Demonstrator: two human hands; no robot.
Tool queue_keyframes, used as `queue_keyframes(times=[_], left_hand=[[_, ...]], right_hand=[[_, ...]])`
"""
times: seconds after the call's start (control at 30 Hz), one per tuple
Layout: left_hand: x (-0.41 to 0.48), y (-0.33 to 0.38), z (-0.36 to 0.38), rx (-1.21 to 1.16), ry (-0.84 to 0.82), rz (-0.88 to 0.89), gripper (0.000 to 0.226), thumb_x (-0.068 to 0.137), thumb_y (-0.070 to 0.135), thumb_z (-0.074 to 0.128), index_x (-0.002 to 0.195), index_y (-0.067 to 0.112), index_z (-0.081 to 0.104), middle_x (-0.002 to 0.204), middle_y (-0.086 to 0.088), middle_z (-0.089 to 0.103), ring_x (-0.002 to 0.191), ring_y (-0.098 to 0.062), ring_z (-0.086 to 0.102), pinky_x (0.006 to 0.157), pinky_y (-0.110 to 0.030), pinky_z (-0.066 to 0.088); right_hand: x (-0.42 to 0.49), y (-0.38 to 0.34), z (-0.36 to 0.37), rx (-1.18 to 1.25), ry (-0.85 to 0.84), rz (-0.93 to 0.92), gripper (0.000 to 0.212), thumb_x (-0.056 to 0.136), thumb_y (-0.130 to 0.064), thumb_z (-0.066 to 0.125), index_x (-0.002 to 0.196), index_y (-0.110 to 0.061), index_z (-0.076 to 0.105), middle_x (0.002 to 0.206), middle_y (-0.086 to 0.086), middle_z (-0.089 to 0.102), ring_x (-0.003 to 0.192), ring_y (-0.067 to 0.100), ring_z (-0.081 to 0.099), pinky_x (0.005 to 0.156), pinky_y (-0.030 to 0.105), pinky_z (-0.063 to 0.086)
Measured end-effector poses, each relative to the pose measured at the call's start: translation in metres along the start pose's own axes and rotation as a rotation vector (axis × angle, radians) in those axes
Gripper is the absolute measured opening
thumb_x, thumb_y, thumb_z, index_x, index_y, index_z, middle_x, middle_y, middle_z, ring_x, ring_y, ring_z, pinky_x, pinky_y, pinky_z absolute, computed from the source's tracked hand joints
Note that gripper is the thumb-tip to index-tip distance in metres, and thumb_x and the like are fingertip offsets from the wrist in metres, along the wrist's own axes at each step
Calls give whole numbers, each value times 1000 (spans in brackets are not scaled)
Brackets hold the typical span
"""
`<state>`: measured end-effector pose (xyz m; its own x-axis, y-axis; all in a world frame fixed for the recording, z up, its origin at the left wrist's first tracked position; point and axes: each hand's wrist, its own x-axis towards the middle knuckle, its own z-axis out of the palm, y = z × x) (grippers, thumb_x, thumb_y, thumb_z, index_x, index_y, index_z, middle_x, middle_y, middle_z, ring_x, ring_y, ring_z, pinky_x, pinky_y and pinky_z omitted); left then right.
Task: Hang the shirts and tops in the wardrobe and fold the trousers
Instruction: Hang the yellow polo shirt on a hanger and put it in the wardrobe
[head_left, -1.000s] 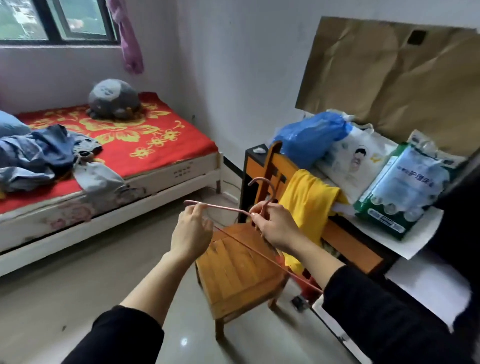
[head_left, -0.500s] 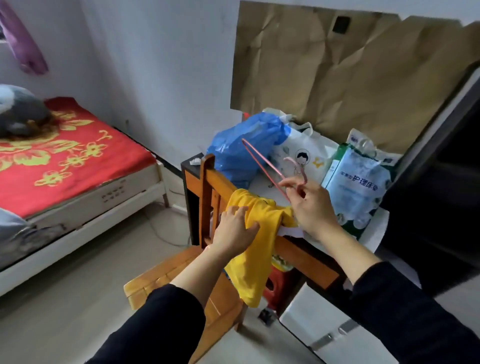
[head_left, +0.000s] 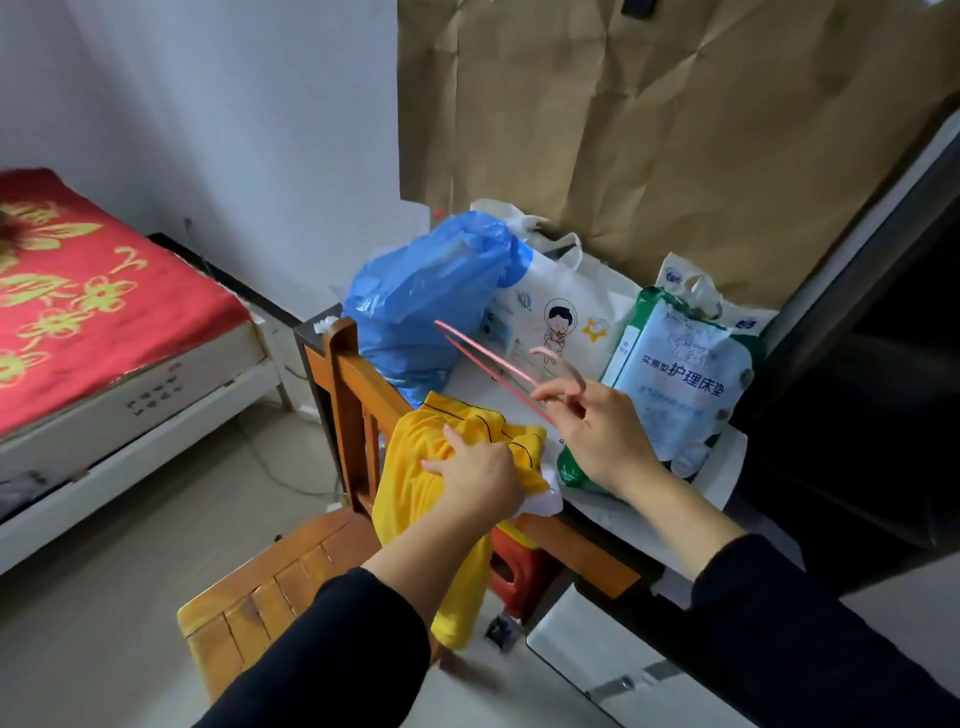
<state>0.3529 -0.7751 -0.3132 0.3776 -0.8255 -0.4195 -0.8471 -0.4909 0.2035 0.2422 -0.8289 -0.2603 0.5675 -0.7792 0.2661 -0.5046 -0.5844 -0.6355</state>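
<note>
Shirt: bright yellow fabric top (head_left: 415, 467) w/ thin dark piping, bunched over the back of the orange-brown wooden chair (head_left: 348, 395), rest hanging down.
Left hand (head_left: 478, 475): fingers curled into the yellow cloth at the chair back.
Right hand (head_left: 602, 436): apart from the left, pinching a thin pink hanger (head_left: 483, 358) near its hook, above the surface (head_left: 462, 387).
Writing: green-and-blue plastic pack (head_left: 680, 379) reads "护理床垫"; smaller print too blurred.
Print: white bag (head_left: 558, 291) w/ cartoon astronaut.

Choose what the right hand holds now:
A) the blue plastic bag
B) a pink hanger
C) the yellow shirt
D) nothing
B: the right hand pinches the pink hanger at its hook end, while the left hand grips the yellow shirt.
</note>
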Motion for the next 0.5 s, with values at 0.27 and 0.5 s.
queue_keyframes(times=[0.27, 0.5], left_hand=[[-16, -49, -23, -977, 323, 81, 14, 89, 13, 53, 89, 6, 64, 86, -13, 66, 85, -24, 61, 81, -42, 50], [-77, -110, -88, -1591, 194, 227, 26, 91, 17, 51, 113, 12, 63, 104, -6, 71, 94, -22, 67, 78, -32, 55]], right_hand=[[17, 4, -22, 96, -61, -28, 17, 90, -10, 59, 92, -19, 74, 57, -17, 53, 58, 0, 49, 58, 13, 37], [38, -38, -9, 197, -510, -103, 68, 70, -43, 79, 132, -32, 51, 103, -13, 60, 92, 6, 57, 75, 21, 47]])
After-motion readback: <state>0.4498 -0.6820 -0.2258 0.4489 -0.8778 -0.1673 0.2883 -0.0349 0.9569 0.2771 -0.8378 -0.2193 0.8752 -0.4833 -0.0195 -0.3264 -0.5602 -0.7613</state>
